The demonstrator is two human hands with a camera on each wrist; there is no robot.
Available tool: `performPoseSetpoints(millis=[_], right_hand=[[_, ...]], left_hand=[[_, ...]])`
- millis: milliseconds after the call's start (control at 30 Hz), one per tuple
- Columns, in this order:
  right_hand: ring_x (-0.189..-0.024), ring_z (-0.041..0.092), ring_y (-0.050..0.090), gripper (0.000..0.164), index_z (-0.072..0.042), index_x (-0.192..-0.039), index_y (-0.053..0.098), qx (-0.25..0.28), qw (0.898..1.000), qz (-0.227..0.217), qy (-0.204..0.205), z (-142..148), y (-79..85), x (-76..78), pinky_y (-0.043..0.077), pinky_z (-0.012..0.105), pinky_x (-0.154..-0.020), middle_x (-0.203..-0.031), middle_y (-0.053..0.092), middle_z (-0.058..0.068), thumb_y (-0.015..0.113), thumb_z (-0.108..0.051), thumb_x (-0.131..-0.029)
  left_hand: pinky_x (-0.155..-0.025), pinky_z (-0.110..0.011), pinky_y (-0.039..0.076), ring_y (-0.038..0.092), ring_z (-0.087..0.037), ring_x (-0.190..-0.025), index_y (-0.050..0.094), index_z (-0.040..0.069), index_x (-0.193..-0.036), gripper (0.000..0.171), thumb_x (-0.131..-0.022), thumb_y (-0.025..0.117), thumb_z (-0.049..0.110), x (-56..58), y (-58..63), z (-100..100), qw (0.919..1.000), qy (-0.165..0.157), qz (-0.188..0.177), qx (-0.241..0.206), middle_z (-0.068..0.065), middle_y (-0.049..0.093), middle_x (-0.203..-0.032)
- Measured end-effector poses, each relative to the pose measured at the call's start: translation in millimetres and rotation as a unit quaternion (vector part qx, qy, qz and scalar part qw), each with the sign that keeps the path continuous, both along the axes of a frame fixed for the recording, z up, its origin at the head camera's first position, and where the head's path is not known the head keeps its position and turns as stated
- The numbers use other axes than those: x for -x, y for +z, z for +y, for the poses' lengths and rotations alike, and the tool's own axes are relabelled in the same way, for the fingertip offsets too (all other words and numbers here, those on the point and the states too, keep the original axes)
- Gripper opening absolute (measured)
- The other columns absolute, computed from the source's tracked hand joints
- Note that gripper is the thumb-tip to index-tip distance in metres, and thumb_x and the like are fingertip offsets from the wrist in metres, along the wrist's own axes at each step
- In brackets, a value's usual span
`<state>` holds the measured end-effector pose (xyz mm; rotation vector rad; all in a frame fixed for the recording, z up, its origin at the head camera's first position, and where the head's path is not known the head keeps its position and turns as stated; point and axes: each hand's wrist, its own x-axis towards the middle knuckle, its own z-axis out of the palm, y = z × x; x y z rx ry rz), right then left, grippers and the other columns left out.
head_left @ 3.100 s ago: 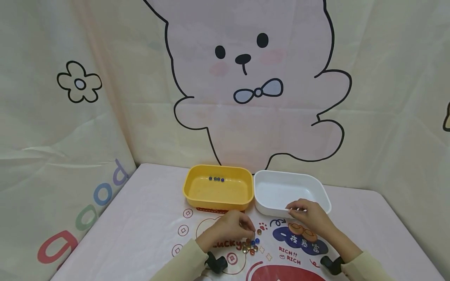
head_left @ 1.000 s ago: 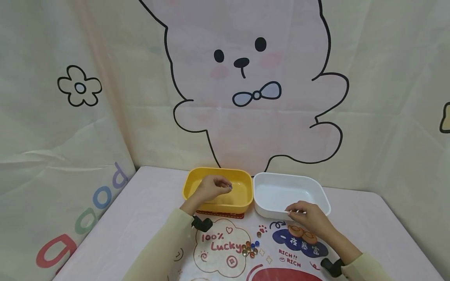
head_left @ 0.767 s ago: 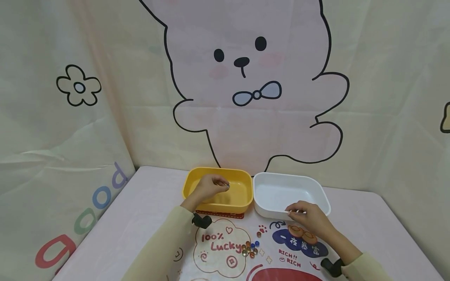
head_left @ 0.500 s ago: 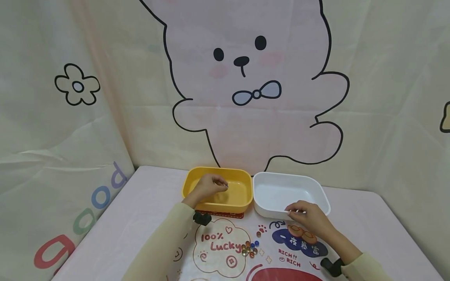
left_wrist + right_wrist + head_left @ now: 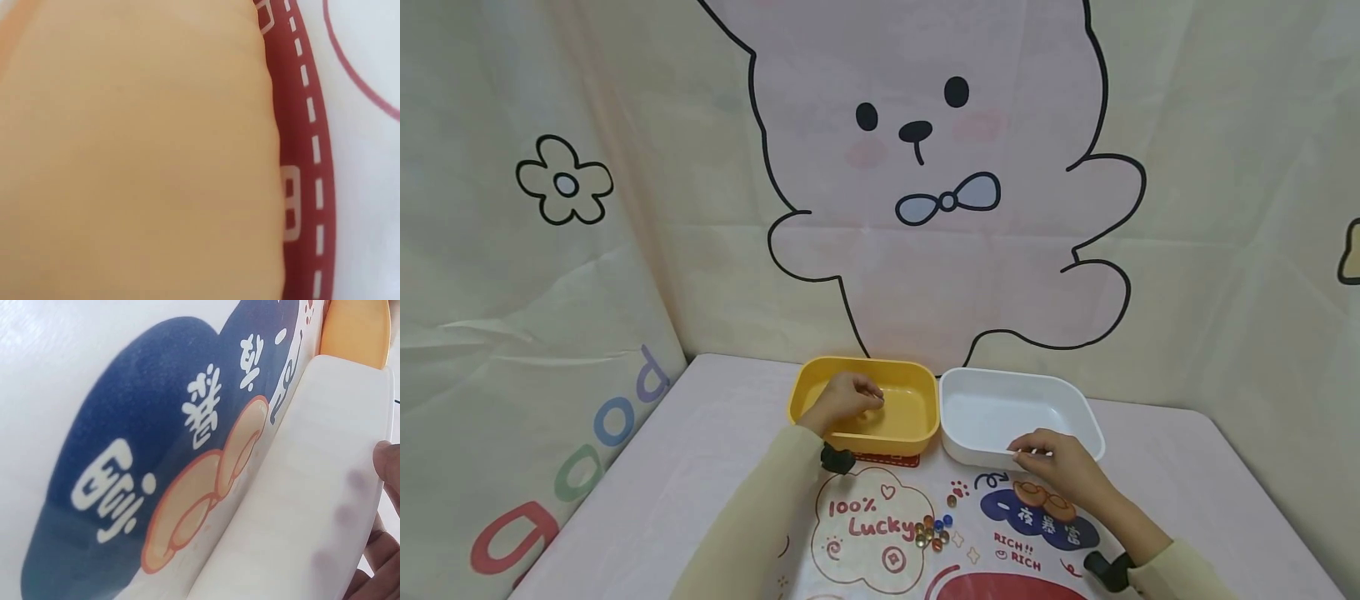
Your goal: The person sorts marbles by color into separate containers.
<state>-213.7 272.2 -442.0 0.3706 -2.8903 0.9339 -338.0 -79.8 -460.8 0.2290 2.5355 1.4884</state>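
I take the yellow tub as my landmark. The brown marbles and blue marbles lie bunched on the cloth in front of its right-hand end, with a lone brown marble between the bunch and the tubs. The white tub stands just beside it, on its right.

My first worry is rolling: marbles look smooth and round, so one let go above the yellow tub's floor could bounce or run along it. The left sleeve, swept across the cloth in front, could scatter the bunch. If the right hand leaned or tugged, I judge the white tub could tip or knock its yellow neighbour.

As for grip, the left hand reaches inside the yellow tub, thumb and fingertips drawn close, a narrow gap at most. I cannot tell whether a marble sits between them; my left wrist view shows no fingertips. The right hand, off to the yellow tub's right, pinches the white tub's near rim; dark blurs, probably fingertips, show through that wall.
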Motion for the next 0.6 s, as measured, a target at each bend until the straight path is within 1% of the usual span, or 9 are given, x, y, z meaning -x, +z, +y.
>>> performPoseSetpoints(millis=[100, 333, 500, 600], right_hand=[[-0.084, 0.012, 0.062, 0.011, -0.019, -0.096, 0.073, -0.004, 1.0, 0.008, 0.005, 0.4, 0.1, 0.6, 0.053, 0.019, -0.068, -0.098, 0.071, -0.001, 0.071, -0.015, -0.086], [-0.082, 0.01, 0.061, 0.011, -0.019, -0.095, 0.074, -0.004, 1.0, 0.01, 0.008, 1.2, 0.9, 3.0, 0.052, 0.018, -0.067, -0.096, 0.071, -0.002, 0.071, -0.015, -0.086], [-0.082, 0.01, 0.061, 0.011, -0.019, -0.096, 0.074, -0.007, 1.0, 0.013, 0.012, 2.3, 0.5, 5.6, 0.052, 0.018, -0.067, -0.096, 0.071, -0.003, 0.071, -0.015, -0.086], [-0.083, 0.011, 0.061, 0.011, -0.02, -0.095, 0.074, -0.013, 1.0, 0.015, 0.007, 1.6, 0.4, 4.5, 0.052, 0.018, -0.068, -0.096, 0.071, -0.003, 0.071, -0.014, -0.086]], left_hand=[[-0.062, -0.027, 0.053, 0.063, -0.019, -0.071, 0.074, 0.013, -0.089, 0.01, -0.081, 0.076, 0.018, 2.9, -3.4, 0.5, 0.9999, 0.007, -0.012, 0.0, -0.003, 0.067, -0.086], [-0.062, -0.026, 0.053, 0.059, -0.016, -0.071, 0.074, 0.012, -0.085, 0.01, -0.078, 0.079, 0.016, 8.1, -10.5, 0.7, 0.9994, 0.02, -0.028, 0.004, -0.003, 0.066, -0.096], [-0.063, -0.024, 0.05, 0.057, -0.016, -0.073, 0.074, 0.014, -0.086, 0.01, -0.078, 0.08, 0.019, 6.8, -9.7, 1.3, 0.9986, 0.027, -0.04, 0.024, -0.003, 0.066, -0.094], [-0.063, -0.023, 0.049, 0.056, -0.016, -0.073, 0.075, 0.014, -0.086, 0.01, -0.079, 0.079, 0.019, 4.3, -7.7, 1.1, 0.9981, 0.027, -0.046, 0.031, -0.003, 0.065, -0.091]])
